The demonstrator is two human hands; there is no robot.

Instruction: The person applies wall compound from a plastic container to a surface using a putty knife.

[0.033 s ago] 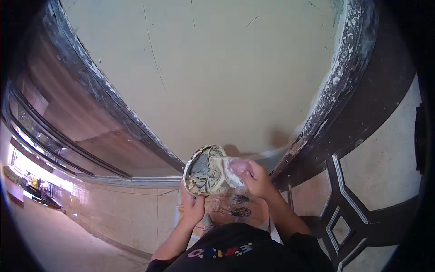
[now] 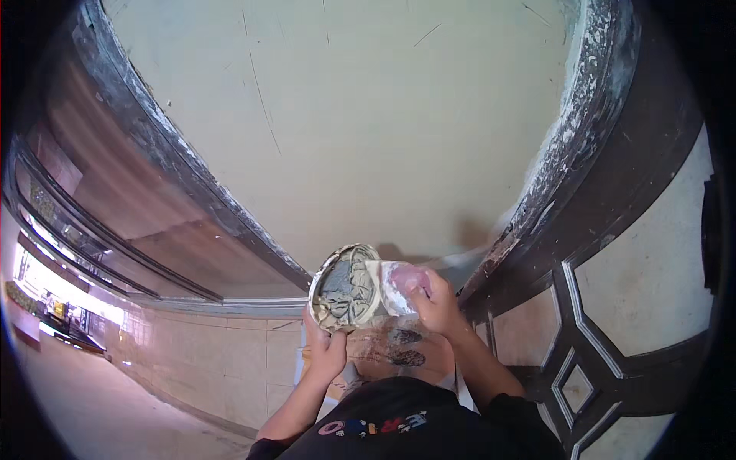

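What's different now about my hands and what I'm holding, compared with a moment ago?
Your right hand and its scraper have shifted slightly right, and the paste folds differently at the bowl's right side. Nothing was let go; your left hand holds the bowl as before.

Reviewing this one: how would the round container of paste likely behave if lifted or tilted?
The container would probably stay fairly stiff, since its rounded rim shows no obvious sag in the left grip. The paste would likely cling rather than pour, as it stands in thick folds. Smears around the rim might make it somewhat slippery.
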